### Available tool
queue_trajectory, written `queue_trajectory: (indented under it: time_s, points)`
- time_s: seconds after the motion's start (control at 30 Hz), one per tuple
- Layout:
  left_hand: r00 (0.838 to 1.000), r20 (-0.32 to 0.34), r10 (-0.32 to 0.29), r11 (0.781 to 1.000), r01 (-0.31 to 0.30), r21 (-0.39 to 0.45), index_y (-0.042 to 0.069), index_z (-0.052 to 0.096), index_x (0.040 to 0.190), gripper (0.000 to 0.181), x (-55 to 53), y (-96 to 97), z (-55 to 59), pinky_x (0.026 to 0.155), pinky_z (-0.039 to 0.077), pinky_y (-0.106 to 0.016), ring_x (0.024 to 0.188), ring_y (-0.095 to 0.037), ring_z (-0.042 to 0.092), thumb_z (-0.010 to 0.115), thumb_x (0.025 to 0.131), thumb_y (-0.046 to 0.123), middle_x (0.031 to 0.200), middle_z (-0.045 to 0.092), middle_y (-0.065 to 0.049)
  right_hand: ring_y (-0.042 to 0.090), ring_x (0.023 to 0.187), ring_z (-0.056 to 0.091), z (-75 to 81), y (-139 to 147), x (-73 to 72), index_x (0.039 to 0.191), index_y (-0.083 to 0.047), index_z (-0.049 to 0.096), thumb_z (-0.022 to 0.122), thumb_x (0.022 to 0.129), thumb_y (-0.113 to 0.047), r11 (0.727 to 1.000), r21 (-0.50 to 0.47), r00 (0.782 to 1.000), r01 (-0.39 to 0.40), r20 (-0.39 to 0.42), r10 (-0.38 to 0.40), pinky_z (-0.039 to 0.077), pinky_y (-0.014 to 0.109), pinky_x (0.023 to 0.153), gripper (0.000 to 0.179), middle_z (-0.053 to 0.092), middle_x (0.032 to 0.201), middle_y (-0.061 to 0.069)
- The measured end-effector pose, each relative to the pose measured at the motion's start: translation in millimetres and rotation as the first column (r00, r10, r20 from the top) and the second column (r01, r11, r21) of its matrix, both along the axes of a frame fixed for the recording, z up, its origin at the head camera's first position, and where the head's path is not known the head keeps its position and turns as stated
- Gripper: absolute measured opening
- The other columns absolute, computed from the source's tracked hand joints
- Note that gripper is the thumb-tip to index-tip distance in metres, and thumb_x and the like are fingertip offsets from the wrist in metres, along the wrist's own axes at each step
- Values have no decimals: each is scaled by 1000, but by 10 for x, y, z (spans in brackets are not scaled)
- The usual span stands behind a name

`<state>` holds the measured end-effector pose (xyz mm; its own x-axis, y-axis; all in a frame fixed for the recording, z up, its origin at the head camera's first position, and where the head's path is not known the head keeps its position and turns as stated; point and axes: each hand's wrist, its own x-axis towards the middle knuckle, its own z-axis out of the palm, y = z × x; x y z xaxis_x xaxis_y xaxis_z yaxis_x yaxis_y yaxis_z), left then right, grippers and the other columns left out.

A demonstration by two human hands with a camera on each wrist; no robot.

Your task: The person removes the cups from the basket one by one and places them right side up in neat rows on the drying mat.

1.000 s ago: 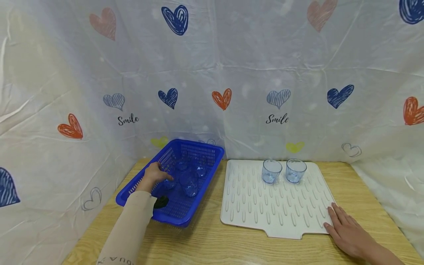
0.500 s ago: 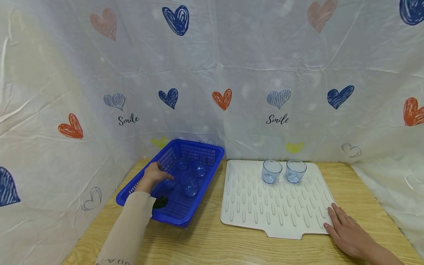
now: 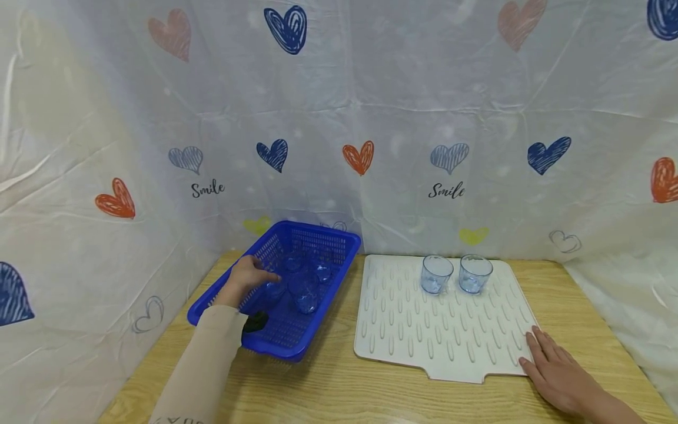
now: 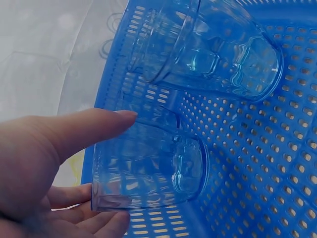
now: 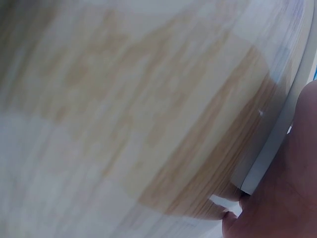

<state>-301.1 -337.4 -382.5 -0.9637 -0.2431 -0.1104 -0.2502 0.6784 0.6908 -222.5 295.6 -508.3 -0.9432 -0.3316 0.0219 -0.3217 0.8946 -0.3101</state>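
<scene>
My left hand (image 3: 248,278) reaches into the blue plastic basket (image 3: 327,306) and holds a clear bluish drinking glass (image 4: 148,171) by its rim end. In the left wrist view the thumb lies along one side of the glass, with the fingers on the opposite side. Another glass (image 4: 223,54) lies beside it in the basket, and more glasses sit further back. My right hand (image 3: 564,374) lies flat, its fingertips at the right edge of the white ribbed drying board (image 3: 402,330). Two glasses, a left one (image 3: 436,274) and a right one (image 3: 475,274), stand upright on the board's far part.
Both the basket and the board rest on a wooden table (image 3: 339,388). A white curtain (image 3: 397,76) printed with hearts hangs close behind and along the sides. Something dark (image 3: 256,321) shows at my left wrist, over the basket's near end.
My left hand has shifted slightly, its thumb a little further right and up over the basket. The right hand and the two glasses on the board stay put.
</scene>
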Motion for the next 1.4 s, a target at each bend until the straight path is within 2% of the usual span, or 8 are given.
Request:
queue_trajectory:
  time_s: [0.43,0.77,1.17,1.4]
  points:
    - [999,-49,-23,1000,24,3,-17,32,146,86,62,18,92,107,42,-63,130,-55,44,80,88,24,142,41,-38,59,141,29,-51,15,-1,147,21,36,46,109,-38,999,33,999,-3,-38,4,29,73,108,71,26,156,41]
    - [995,-93,-24,998,30,62,-16,31,149,88,94,51,164,110,42,-59,134,-52,43,80,89,25,146,42,-36,59,141,28,-44,24,-7,148,21,34,44,110,-39,999,33,1000,-3,-31,4,28,73,108,72,25,156,42]
    - [990,-139,-21,997,31,70,-12,33,150,84,139,67,199,111,41,-58,138,-49,40,79,90,26,149,41,-34,60,142,26,-25,29,-22,148,21,33,44,110,-39,1000,15,1000,-6,-13,6,27,74,108,72,24,156,43]
    - [987,-158,-18,996,32,89,-11,31,153,88,178,80,246,111,41,-59,140,-49,38,80,90,26,151,38,-34,60,142,26,-39,28,-29,148,21,33,44,110,-40,1000,15,1000,-7,-14,7,27,73,108,72,25,156,42]
